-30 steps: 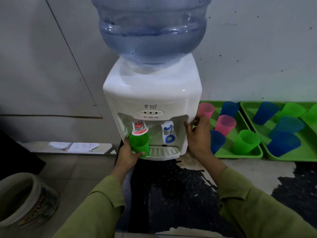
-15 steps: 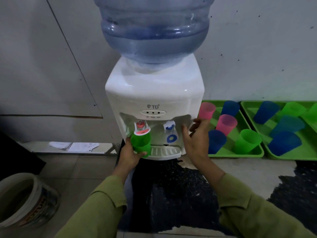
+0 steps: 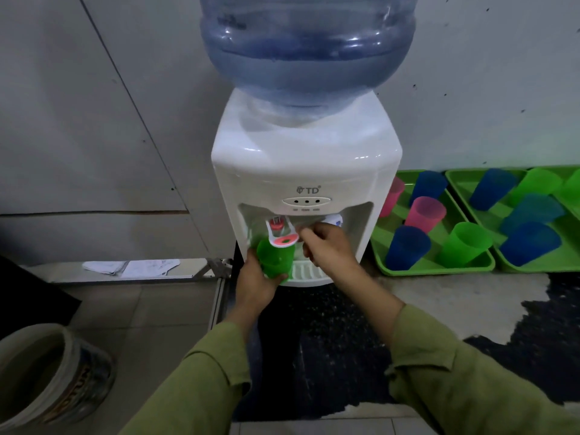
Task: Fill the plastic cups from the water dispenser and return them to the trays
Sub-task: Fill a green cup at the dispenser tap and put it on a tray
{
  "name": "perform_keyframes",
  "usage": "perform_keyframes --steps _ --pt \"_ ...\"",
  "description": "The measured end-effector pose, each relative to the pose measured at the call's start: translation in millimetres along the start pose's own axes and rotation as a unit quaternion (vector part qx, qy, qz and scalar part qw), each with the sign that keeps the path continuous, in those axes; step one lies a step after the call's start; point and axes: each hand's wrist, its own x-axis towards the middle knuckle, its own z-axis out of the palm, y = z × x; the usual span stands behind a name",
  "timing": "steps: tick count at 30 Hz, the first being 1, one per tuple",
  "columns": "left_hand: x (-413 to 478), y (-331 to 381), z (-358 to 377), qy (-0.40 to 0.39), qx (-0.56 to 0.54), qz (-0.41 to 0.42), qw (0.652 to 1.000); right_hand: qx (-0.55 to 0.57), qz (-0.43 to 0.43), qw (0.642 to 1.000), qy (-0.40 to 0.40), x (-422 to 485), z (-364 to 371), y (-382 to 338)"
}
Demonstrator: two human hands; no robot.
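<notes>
My left hand (image 3: 255,282) grips a smooth green cup (image 3: 275,257) under the red tap (image 3: 277,226); its contents are hidden; my right hand (image 3: 329,246) looks loosely curled.

Dim grey panelled wall (image 3: 94,120), tiled floor (image 3: 163,312) (bucket (image 3: 47,375) lower left).

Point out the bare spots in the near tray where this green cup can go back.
The near green plastic tray has bare floor between the dark blue cup and the bright green cup, and along its front rim. The far green tray looks crowded.

The water dispenser (image 3: 306,164) bears the brand "TD" above its three indicator lights
</notes>
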Motion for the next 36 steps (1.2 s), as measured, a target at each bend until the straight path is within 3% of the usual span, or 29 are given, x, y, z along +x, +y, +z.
perform_keyframes --steps 3,16,28,36 --pt "-0.5 0.1 -1.2 -0.006 -0.011 0.004 1.000 0.001 0.007 1.000 -0.012 2.2 2.8 2.0" --pt "3.4 -2.0 -6.7 -0.041 -0.003 0.001 0.999 -0.186 -0.026 0.982 0.033 17.3 29.9 36.6" --pt "-1.6 -10.2 -8.3 -0.063 0.010 -0.012 0.998 -0.159 -0.032 0.984 0.071 -3.2 19.8 51.1" --pt "-18.8 -13.6 -3.4 -0.064 0.021 -0.015 0.998 -0.224 -0.046 0.970 0.086 -29.9 -5.8 85.3"
